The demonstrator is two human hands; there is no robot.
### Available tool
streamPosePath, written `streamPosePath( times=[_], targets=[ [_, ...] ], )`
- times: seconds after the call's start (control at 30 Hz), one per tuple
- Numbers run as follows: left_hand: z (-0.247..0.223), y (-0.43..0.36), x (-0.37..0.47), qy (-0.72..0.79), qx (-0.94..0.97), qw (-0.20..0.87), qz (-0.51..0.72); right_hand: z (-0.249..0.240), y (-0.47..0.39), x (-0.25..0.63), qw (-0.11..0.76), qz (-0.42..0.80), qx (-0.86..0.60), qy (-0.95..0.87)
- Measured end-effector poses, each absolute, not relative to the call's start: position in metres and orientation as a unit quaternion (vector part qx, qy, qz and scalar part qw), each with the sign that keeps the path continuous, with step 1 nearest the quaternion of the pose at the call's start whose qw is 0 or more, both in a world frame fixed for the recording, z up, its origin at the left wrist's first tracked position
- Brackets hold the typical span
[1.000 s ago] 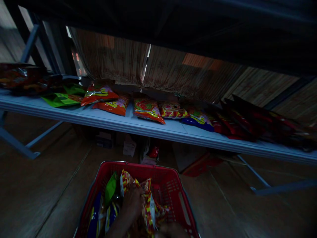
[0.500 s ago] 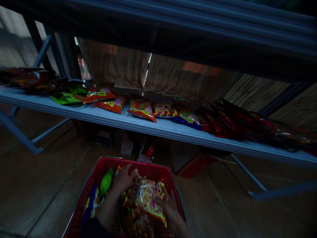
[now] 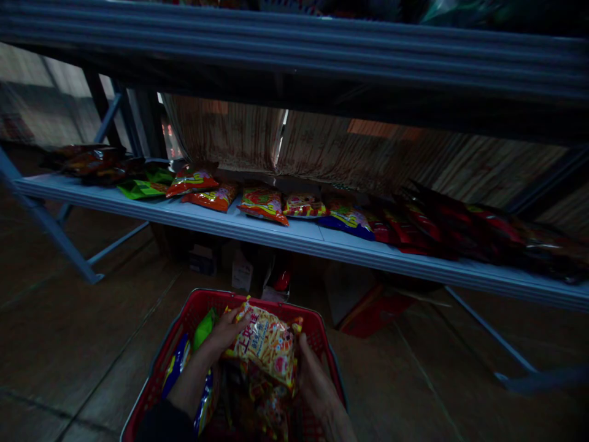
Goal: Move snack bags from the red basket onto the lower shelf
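Observation:
A yellow and clear snack bag (image 3: pixel 264 341) with pink lettering is held between my two hands, over a red shopping basket (image 3: pixel 197 301). My left hand (image 3: pixel 227 331) is closed on the bag's left end, thumb and fingers on its upper side. At the right end, my right hand (image 3: pixel 315 380) grips the edge, with its fingers partly hidden behind the bag. More snack bags (image 3: pixel 269 399) lie below it in the basket. On the basket's left side are a green bag (image 3: pixel 205 328) and a blue and yellow bag (image 3: pixel 177 362).
A pale blue shelf (image 3: pixel 294 236) crosses ahead, bearing orange snack bags (image 3: pixel 262 202), green bags (image 3: pixel 142 187) and dark red bags (image 3: pixel 427 227). Another shelf (image 3: pixel 294 49) hangs above. Cartons (image 3: pixel 242 270) and a red box (image 3: pixel 372 313) sit on the floor beneath.
The snack bag has turned and come up, so its printed front shows more fully. My left hand has moved down onto its left end; my right hand has shifted to its right edge.

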State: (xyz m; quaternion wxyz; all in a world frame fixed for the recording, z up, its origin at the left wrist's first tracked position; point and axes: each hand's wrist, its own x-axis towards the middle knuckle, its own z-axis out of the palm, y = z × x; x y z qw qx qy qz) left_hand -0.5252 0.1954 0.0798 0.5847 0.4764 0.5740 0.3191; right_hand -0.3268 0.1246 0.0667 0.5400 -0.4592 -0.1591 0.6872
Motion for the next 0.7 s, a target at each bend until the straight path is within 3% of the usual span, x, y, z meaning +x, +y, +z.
streamPosePath(
  times=[0.17,0.37,0.6,0.7],
  targets=[
    [0.085,0.195,-0.522,0.518,0.599,0.544,0.278,0.063,0.125,-0.327,0.521,0.694,-0.453,-0.204],
    [0.092,0.191,-0.521,0.635,0.479,0.500,0.342,0.049,0.125,-0.334,0.530,0.699,-0.455,-0.153],
    [0.084,0.159,-0.487,0.581,0.343,0.619,0.402,0.052,0.121,-0.339,0.543,0.677,-0.474,-0.148],
    [0.073,0.159,-0.475,0.570,0.296,0.613,0.461,0.055,0.115,-0.335,0.546,0.670,-0.473,-0.174]
  ],
)
